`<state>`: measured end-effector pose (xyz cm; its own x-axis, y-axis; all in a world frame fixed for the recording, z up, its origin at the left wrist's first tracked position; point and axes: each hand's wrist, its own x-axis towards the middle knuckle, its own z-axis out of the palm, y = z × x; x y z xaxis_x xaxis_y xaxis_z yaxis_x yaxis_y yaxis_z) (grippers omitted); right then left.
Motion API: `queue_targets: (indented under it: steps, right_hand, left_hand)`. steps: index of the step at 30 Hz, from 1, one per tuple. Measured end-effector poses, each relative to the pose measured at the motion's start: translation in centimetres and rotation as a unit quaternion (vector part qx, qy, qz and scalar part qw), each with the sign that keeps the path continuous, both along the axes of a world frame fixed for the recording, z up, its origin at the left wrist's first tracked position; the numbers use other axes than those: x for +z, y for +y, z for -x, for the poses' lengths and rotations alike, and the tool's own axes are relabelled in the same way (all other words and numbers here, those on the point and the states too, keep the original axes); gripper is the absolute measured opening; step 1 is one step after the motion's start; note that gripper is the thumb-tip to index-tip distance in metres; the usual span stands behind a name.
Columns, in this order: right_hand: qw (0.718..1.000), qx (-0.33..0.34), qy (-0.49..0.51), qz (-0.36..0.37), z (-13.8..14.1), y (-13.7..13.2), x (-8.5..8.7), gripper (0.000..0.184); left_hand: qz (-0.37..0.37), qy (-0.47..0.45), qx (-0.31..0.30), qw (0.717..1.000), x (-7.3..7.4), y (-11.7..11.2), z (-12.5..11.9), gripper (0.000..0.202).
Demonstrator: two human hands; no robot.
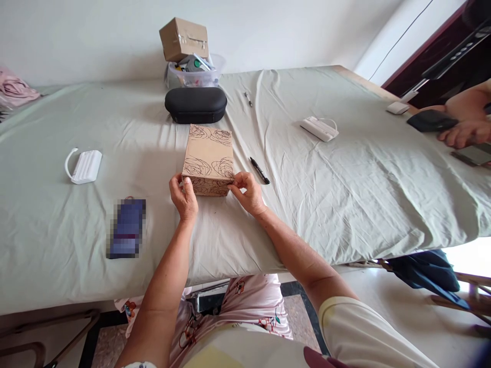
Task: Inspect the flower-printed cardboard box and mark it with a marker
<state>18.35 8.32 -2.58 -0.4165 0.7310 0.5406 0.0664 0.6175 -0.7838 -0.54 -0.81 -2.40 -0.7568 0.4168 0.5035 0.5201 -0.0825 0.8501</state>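
A brown cardboard box (209,157) with black swirl drawings lies on the pale green sheet of the table (345,204). My left hand (184,196) grips its near left corner, fingers curled on the edge. My right hand (248,192) pinches the near right corner. Both hands hold the box's front end, which rests on the sheet.
A black pen (260,170) lies just right of the box. Behind it are a black zip case (196,104), a clear tub (195,74) topped by a taped carton (184,38), and a small marker (249,98). White gadgets (84,165) (319,128) lie left and right. Another person's hand (466,134) is at far right.
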Motion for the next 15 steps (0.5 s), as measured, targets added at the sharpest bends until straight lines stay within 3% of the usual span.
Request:
queue_targets:
  steps: [3,6,11,15]
  right_hand:
    - [0.998,0.007,-0.048,0.047,-0.2,0.2,-0.1,0.028]
    - [0.984,0.014,-0.16,0.073,-0.3,0.4,0.3,0.021]
    - [0.943,-0.017,-0.332,-0.029,-0.5,0.6,0.9,0.016]
    - [0.925,-0.015,-0.375,-0.062,-0.7,0.8,0.8,0.016]
  left_hand:
    - [0.007,-0.019,0.006,1.0,0.1,0.1,0.2,0.067]
    - [0.019,-0.056,0.009,0.998,0.1,0.2,0.4,0.067]
    - [0.034,-0.087,0.003,0.996,0.3,0.2,0.5,0.067]
    - [0.033,-0.087,0.002,0.996,0.4,0.3,0.5,0.065]
